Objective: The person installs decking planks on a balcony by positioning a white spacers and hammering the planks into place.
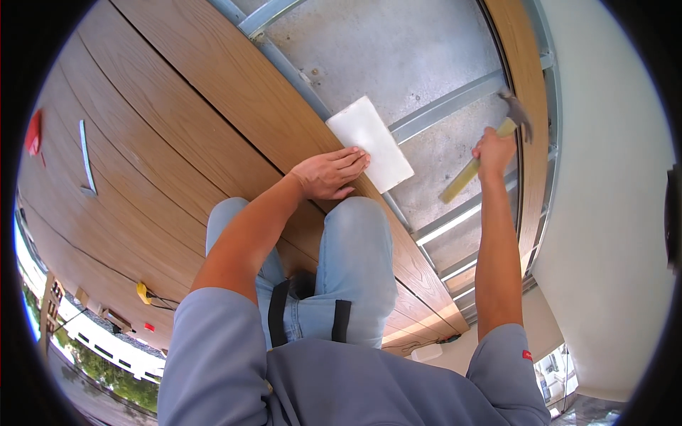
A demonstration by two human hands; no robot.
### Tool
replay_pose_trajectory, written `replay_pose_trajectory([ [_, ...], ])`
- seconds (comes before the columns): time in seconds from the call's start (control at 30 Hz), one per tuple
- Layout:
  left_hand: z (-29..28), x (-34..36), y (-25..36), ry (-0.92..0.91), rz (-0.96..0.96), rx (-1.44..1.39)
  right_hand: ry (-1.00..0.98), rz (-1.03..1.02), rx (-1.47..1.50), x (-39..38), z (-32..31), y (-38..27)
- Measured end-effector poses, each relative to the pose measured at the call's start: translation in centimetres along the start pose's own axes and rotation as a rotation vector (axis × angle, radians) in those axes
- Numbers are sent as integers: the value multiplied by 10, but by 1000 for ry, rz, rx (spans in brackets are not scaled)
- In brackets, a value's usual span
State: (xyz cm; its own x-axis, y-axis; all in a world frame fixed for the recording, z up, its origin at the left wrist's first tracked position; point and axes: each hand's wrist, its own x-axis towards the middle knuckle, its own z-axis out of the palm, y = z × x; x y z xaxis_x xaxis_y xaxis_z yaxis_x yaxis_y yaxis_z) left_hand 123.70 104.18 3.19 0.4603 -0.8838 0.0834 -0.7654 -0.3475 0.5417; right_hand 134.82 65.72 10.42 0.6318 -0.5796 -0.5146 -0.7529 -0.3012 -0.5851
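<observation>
My right hand (494, 152) is closed around the handle of a claw hammer (460, 179). The hammer is raised over the open framing on the right, its dark head up by the narrow wooden board at the far right. My left hand (328, 174) rests on the edge of the outermost laid plank (249, 74), fingers stretched out. Its fingertips touch the near-left side of a flat white rectangular block (376, 142). That block sits across the plank's edge and reaches over the metal framing; its underside is hidden.
Grey metal joists (447, 106) cross the gap above a grey concrete-like floor. A wooden border board (529, 92) runs along the pale wall (604, 213). On the planks at left lie a thin metal strip (86, 156), a red object (33, 132) and a yellow tool (143, 292) with a cord.
</observation>
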Motion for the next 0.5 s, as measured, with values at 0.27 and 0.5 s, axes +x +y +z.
replay_pose_trajectory([
  [0.27,1,-17,6,3,-35,-31,-317,-160,-478,-15,-1,-61],
  [0.5,6,-3,6,28,-2,-9,-550,-331,-667,-37,28,10],
])
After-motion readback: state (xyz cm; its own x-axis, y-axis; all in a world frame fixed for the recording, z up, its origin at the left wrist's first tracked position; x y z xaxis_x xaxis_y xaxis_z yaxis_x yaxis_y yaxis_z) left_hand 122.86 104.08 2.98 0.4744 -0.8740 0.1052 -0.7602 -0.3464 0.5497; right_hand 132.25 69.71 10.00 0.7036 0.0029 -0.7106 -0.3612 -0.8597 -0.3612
